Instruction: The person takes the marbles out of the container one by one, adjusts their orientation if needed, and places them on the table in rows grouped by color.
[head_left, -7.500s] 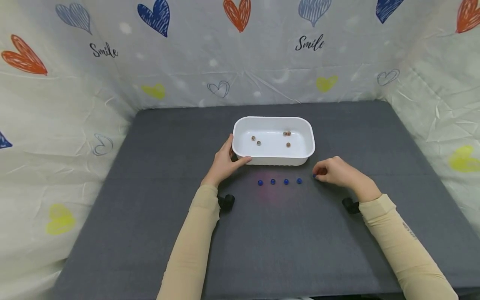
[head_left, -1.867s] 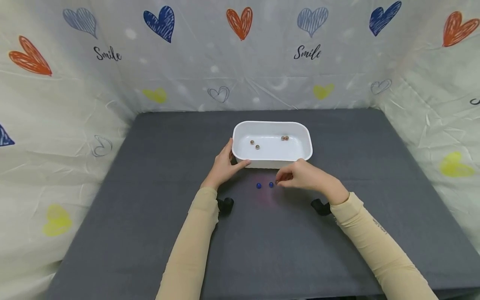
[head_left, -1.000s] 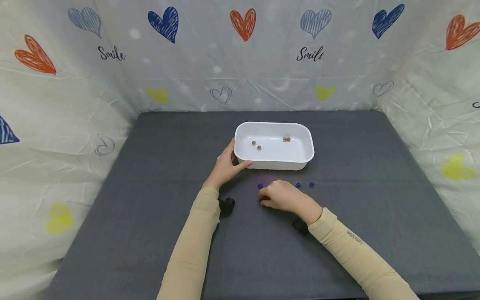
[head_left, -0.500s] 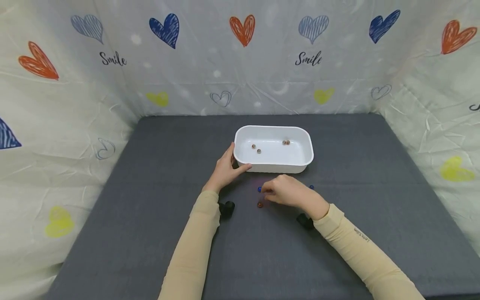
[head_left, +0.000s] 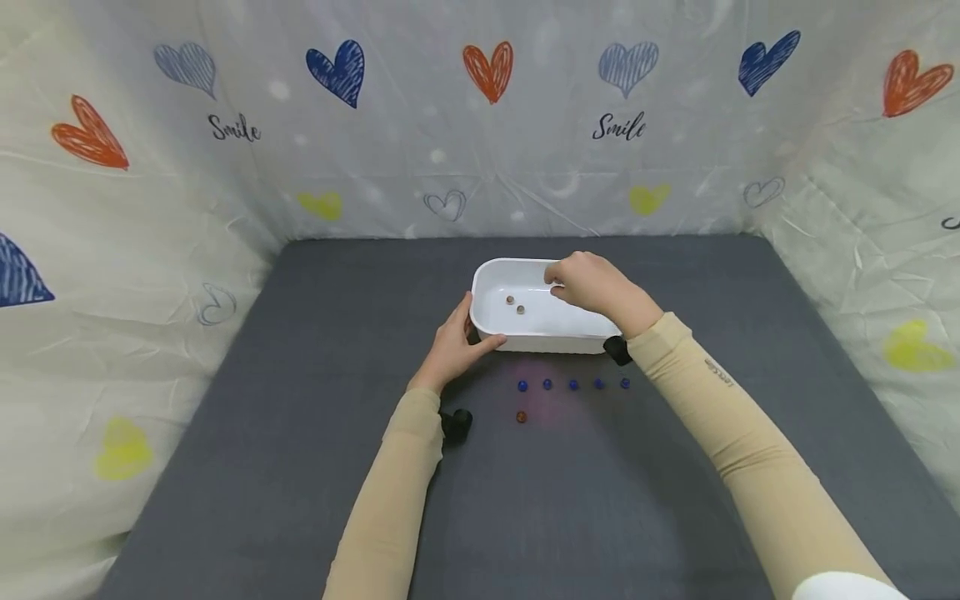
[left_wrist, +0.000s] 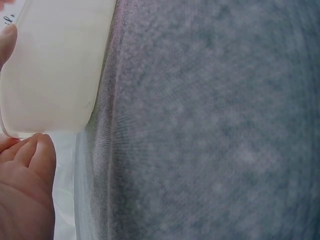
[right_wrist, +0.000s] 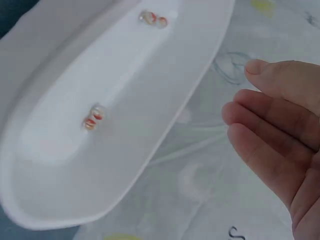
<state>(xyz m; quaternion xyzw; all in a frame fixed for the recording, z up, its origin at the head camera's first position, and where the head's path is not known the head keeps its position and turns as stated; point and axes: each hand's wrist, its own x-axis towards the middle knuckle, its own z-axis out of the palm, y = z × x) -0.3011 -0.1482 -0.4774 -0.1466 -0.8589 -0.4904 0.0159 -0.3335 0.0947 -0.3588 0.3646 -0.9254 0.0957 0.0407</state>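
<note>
My left hand (head_left: 452,354) grips the left end of a white plastic tub (head_left: 551,342), its thumb along the front wall and its fingers around the side. The left wrist view shows that tub wall (left_wrist: 55,70) close up. Over the tub's right half hovers my right hand (head_left: 596,285), fingers loosely bent with nothing between them. Inside lie clear marbles with orange swirls, one pair (right_wrist: 94,117) nearer the hand's camera and another pair (right_wrist: 153,19) farther along. On the table, several blue marbles (head_left: 573,385) form a row before the tub. One brown-orange marble (head_left: 521,417) sits below the row's left end.
A dark grey cloth covers the table (head_left: 300,467). White curtain (head_left: 405,125) with printed hearts hangs behind and at both sides. A black wrist camera (head_left: 456,425) sticks out from the left cuff, another (head_left: 618,350) from the right.
A marble from the tub's right side now lies on the table below the leftmost blue one. My right hand has let it go and risen over the tub. The left hand stays put.
</note>
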